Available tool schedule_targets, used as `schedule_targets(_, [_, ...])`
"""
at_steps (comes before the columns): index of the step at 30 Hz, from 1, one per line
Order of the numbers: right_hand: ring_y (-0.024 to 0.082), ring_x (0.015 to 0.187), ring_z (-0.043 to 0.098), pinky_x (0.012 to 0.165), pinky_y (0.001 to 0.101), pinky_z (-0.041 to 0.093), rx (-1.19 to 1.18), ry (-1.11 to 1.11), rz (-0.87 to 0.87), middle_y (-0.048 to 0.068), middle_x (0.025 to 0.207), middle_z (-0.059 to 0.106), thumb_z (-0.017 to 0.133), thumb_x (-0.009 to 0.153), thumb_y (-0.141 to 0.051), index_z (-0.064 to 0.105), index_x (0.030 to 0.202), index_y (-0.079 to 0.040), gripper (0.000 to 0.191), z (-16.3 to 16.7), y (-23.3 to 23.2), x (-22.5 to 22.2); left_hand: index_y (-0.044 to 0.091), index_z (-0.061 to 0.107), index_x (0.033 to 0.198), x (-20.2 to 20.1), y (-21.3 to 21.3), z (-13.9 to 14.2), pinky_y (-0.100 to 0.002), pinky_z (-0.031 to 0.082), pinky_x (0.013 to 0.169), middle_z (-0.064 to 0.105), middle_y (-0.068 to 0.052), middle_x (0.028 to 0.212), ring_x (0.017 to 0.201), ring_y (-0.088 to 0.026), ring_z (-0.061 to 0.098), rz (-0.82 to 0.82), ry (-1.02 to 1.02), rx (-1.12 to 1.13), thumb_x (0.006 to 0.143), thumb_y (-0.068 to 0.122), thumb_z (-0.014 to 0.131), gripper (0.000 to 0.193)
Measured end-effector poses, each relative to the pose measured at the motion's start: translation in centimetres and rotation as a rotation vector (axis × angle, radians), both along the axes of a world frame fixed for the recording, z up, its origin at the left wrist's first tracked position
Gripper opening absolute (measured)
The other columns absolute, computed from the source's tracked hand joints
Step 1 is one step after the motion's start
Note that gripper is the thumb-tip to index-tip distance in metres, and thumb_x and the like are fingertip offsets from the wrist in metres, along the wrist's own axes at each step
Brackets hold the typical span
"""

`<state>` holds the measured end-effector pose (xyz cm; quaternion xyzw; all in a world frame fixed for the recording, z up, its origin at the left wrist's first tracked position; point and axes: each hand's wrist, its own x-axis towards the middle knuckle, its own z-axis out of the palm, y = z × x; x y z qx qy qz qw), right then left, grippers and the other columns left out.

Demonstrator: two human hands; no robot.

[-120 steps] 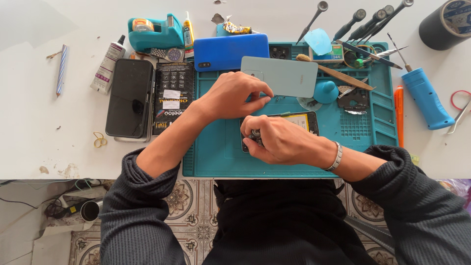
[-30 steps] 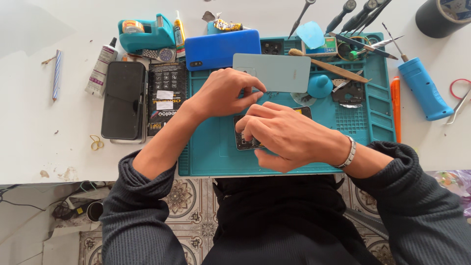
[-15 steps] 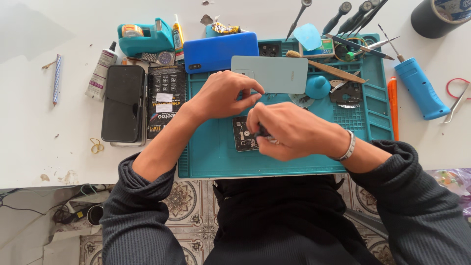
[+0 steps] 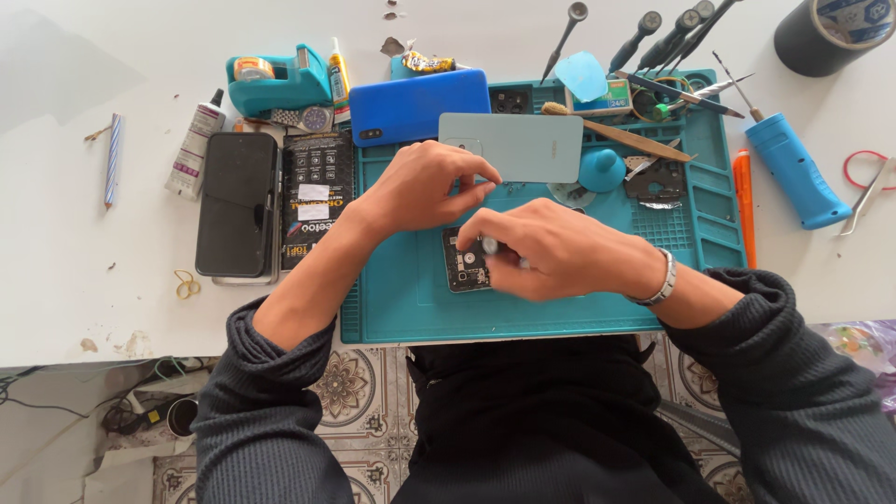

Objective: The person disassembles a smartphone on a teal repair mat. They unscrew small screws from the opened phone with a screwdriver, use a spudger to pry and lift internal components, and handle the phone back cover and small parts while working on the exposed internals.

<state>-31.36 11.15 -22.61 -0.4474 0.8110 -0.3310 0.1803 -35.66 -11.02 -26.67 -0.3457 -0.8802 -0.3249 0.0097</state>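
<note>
White table (image 4: 56,233), cluttered. Far left: a thin striped stick (image 4: 113,159), then a glue tube (image 4: 194,145) and a black phone (image 4: 238,203) lying face up beside a dark screen-protector box (image 4: 317,198). Behind them a teal tape dispenser (image 4: 275,82). A blue phone (image 4: 420,105) sits at the top edge of the teal repair mat (image 4: 401,299).

Left hand (image 4: 425,187) rests on the mat, fingers curled, fingertips touching the corner of a pale green phone back cover (image 4: 523,147) — not clearly gripping anything. Just beside it, the opened phone (image 4: 467,261) lies flat mid-mat, mostly hidden, only its dark camera end showing. Right hand (image 4: 555,250) covers it, fingers pinched narrow around a small tool – too blurred to name.

Further right on the mat: teal suction cup (image 4: 602,170), a wooden-handled tool (image 4: 621,133), loose dark parts (image 4: 658,179). Off the mat: orange pen-like tool (image 4: 744,205), blue electric screwdriver (image 4: 793,173), red-handled scissors (image 4: 868,182), black tape roll (image 4: 831,33) at the top corner.
</note>
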Motion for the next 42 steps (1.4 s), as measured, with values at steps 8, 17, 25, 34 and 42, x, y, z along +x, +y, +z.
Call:
schedule_targets(8, [0.028,0.083,0.062,0.075,0.0391,0.051,-0.518,0.236,0.049,0.009,0.09,0.058,0.065,0.1,-0.029,0.054,0.1,-0.009,0.023,-1.1,1.6,-0.1,0.015,0.079,0.102,0.1,0.4,0.1,-0.036,0.053,0.063,0.073,-0.003,0.076,0.069,-0.022,0.07,-0.014,0.011,0.006,0.089,0.02,0.074,0.015])
schedule_targets(17, [0.035,0.075,0.062,0.066,0.0436,0.048,-0.329,0.193,0.032,0.011,0.081,0.059,0.074,0.095,-0.027,0.052,0.094,-0.004,0.032,-3.3,0.5,-0.2,0.015,0.079,0.102,0.1,0.9,-0.4,-0.037,0.052,0.062,0.073,-0.003,0.074,0.068,-0.022,0.07,-0.009,0.004,-0.005,0.09,0.022,0.074,0.014])
schedule_targets(25, [0.036,0.076,0.063,0.065,0.0448,0.048,-0.279,0.171,0.045,0.011,0.08,0.059,0.075,0.093,-0.027,0.053,0.095,-0.004,0.031,-3.3,0.8,0.0,0.015,0.079,0.101,-0.2,1.2,-0.6,-0.036,0.051,0.061,0.072,-0.003,0.073,0.066,-0.022,0.069,-0.007,-0.003,-0.005,0.09,0.022,0.074,0.014])
schedule_targets(34, [0.031,0.07,0.063,0.062,0.0398,0.048,-0.368,0.254,-0.049,0.01,0.079,0.06,0.074,0.095,-0.024,0.054,0.093,-0.004,0.029,-2.8,1.9,-0.4,0.016,0.078,0.103,0.2,1.5,-0.7,-0.037,0.052,0.062,0.072,-0.002,0.075,0.069,-0.022,0.07,-0.021,0.028,0.016,0.09,0.022,0.074,0.015])
schedule_targets(42, [0.025,0.06,0.055,0.057,0.0361,0.043,-0.31,0.479,-0.311,0.01,0.069,0.053,0.074,0.103,-0.021,0.054,0.094,-0.002,0.029,-2.3,5.3,-3.5,0.018,0.078,0.103,0.7,2.9,-0.5,-0.035,0.052,0.058,0.07,0.002,0.07,0.061,-0.019,0.067,-0.088,-0.02,-0.005,0.086,0.028,0.078,0.02])
